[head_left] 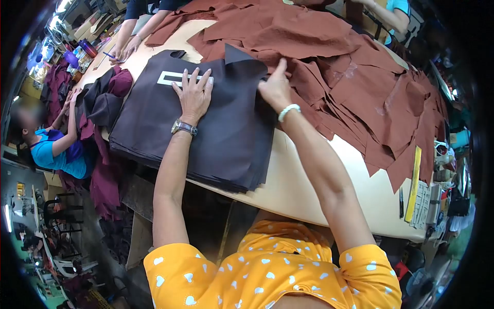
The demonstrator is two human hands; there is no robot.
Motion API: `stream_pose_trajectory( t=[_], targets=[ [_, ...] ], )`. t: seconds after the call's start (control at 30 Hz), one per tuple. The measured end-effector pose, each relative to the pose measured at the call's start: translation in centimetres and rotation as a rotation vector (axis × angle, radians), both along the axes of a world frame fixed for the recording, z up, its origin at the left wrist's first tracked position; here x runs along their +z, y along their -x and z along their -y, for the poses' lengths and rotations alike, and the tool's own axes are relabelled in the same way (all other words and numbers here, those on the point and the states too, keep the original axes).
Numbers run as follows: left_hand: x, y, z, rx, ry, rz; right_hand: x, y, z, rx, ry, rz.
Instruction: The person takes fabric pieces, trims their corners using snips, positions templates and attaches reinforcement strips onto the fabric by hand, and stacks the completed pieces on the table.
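A thick stack of dark fabric pieces (149,121) lies on the table in front of me. My left hand (194,98) rests flat on top of it, fingers spread, partly covering a white rectangular outline (170,78); whether that is a loose template or a marking I cannot tell. At the stack's right edge, my right hand (275,88) has its fingers curled on the margin of the top dark piece, and the fingertips are partly hidden. Near that hand, a corner of the dark fabric (237,55) stands raised and folded.
Reddish-brown fabric pieces (381,103) are heaped across the table's right and far side. A yellow ruler (413,184) lies near the right edge of the pale table (309,177). Maroon fabric (105,190) hangs at left beside a person in blue (62,152). Other people's arms (135,41) reach in at the far side.
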State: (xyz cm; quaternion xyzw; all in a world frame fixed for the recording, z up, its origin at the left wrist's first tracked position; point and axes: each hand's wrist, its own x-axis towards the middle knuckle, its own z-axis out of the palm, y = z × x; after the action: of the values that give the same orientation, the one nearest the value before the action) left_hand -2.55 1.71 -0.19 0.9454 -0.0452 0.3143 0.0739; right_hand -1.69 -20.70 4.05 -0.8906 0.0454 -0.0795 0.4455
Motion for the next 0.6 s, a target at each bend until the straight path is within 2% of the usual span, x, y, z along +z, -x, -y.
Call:
stream_pose_trajectory(
  t=[0.03,0.07,0.13,0.2,0.33,0.53,0.6],
  targets=[
    [0.0,0.0,0.0,-0.002,-0.004,0.006,0.6,-0.4,1.4,-0.004,-0.078,-0.045],
    [0.0,0.0,0.0,-0.002,-0.006,0.011,0.2,-1.2,2.5,-0.021,-0.174,0.021],
    [-0.2,0.0,0.0,0.000,-0.010,0.021,0.8,-2.7,4.5,0.073,-0.567,0.046],
    [-0.3,-0.2,-0.1,0.000,-0.017,0.034,4.3,-2.1,5.9,0.064,-0.750,-0.107],
    [0.4,0.3,0.4,0.006,-0.034,0.034,6.6,-1.5,6.2,0.075,-0.938,-0.061],
    [1.1,0.9,0.9,0.027,-0.057,-0.006,5.4,1.6,3.0,0.160,-0.734,-0.037],
    [0.9,0.8,0.8,0.029,-0.065,-0.005,1.3,0.8,1.0,0.103,-0.534,0.059]
  ],
)
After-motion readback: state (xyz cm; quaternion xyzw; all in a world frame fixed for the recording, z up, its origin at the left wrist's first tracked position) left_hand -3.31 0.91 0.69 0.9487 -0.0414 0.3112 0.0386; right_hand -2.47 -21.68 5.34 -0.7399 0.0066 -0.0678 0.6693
